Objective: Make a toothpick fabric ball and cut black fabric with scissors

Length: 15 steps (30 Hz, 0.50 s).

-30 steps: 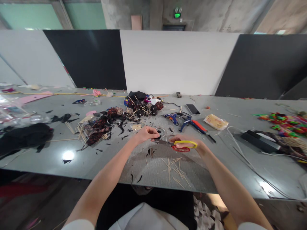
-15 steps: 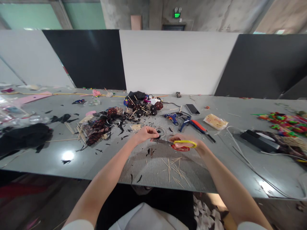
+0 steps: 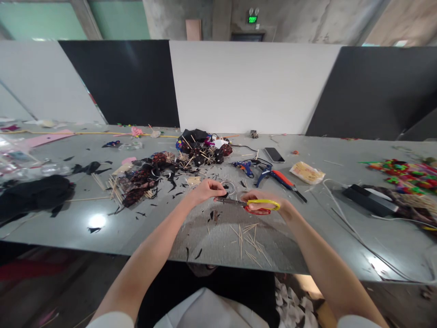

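Observation:
Over the middle of the table, my left hand (image 3: 209, 190) pinches a small black scrap (image 3: 224, 195) that looks like fabric. My right hand (image 3: 262, 200) grips a pair of scissors (image 3: 262, 206) with one yellow and one red handle loop. The scissor blades (image 3: 228, 200) point left and lie at the scrap, just below my left fingertips. Whether the blades are parted is too small to make out. Behind the hands a clear ring (image 3: 228, 186) lies on the table. Thin wooden sticks (image 3: 248, 241) are scattered in front of my hands.
Dark fabric bundles with sticks (image 3: 201, 152) are heaped behind my left hand. Beyond my right hand are a blue glue gun (image 3: 245, 168), an orange-handled tool (image 3: 282, 179), a phone (image 3: 274, 155) and a yellowish packet (image 3: 306, 173). A white cable (image 3: 344, 223) runs along the right.
Both hands stay in nearly the same place, with the scissors at the black scrap. The camera view has shifted very slightly.

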### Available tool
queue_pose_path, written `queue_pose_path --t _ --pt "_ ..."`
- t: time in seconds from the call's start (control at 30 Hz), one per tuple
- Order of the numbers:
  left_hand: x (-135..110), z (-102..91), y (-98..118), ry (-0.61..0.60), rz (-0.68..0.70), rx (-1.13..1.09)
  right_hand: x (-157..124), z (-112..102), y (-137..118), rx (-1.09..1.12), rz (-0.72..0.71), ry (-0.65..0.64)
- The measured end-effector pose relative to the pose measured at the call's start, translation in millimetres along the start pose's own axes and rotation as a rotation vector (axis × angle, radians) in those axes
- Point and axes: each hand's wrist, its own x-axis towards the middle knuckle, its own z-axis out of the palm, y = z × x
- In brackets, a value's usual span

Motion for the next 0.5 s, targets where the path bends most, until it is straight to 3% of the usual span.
queue_pose_path --t 0.5 --pt "3.0 -3.6 -6.7 -0.014 -0.014 0.003 -0.4 -3.3 7.8 -0.017 0.042 0.011"
